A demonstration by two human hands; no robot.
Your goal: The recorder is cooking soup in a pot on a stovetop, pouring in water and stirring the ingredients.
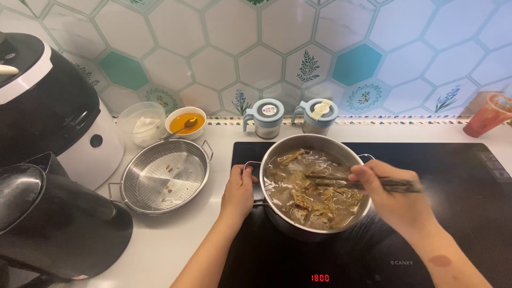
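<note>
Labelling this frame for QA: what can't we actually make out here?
Head view only:
- Chopsticks: tips blurred and sunk in the broth.
- Pot: its left handle is covered by the left hand.
- Two lidded jars: contents too small to tell.
- Red cup: cut off by the right edge.
- Right hand: fingertips blurred.

Steel pot (314,184) sits upright on the black cooktop, full of brownish broth w/ noodles and prob some meat, hard to tell. Dark chopsticks (362,183) lie nearly flat across it, tips dipped in the noodles.
</note>
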